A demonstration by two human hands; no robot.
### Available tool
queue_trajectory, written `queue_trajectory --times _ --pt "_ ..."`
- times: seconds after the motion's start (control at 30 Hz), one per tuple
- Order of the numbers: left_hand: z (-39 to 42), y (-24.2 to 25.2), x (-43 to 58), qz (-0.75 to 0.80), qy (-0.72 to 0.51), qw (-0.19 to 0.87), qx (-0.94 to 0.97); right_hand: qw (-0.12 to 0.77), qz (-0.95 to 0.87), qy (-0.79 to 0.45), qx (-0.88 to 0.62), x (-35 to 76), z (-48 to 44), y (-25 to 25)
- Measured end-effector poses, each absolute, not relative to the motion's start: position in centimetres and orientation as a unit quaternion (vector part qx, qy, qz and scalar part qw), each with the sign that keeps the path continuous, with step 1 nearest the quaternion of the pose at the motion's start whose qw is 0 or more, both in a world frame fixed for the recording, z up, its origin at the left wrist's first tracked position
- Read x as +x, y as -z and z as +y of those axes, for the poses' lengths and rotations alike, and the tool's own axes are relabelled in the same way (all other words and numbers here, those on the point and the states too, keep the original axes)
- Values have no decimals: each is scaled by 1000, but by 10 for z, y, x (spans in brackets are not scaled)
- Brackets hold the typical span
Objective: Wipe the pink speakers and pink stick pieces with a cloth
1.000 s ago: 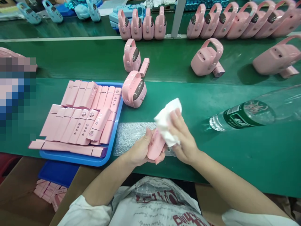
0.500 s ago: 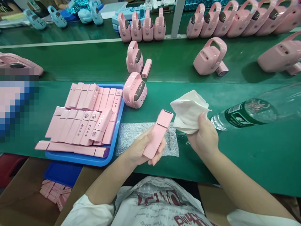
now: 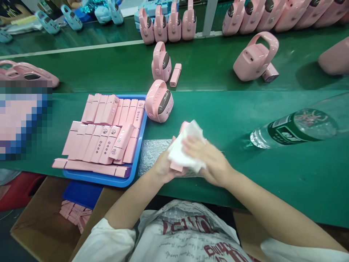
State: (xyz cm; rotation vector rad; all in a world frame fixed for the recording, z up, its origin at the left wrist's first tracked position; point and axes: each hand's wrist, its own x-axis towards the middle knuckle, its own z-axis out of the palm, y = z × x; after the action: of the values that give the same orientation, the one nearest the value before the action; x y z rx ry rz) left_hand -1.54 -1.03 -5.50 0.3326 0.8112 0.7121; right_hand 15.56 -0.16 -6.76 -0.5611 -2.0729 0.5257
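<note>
A pink stick-shaped device (image 3: 176, 167) lies in my left hand (image 3: 163, 168), whose fingers curl round it. Over its middle my right hand (image 3: 208, 158) presses a white cloth (image 3: 177, 153); the fingers are blurred by motion. The cloth covers most of the device, so only its top and bottom ends show. Beneath both hands lies a sheet of bubble wrap (image 3: 152, 151) on the green table (image 3: 229, 120). Left of them, a blue tray (image 3: 137, 153) holds several pink devices of the same shape.
A pink handled speaker (image 3: 159, 102) stands just beyond the tray's right side, with another (image 3: 161, 62) behind it. A clear bottle (image 3: 289, 127) lies on the right. More pink speakers line the back shelf. An open cardboard box (image 3: 40, 218) sits below at left.
My right hand has moved left with the cloth and brought it down onto the pink device. The view has shifted slightly, and my left hand still holds the device.
</note>
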Motion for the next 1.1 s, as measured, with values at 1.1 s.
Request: queue_trajectory --times 1.1 --pt "-54 -7 -112 845 34 -60 530 582 -361 -483 -546 181 17 71"
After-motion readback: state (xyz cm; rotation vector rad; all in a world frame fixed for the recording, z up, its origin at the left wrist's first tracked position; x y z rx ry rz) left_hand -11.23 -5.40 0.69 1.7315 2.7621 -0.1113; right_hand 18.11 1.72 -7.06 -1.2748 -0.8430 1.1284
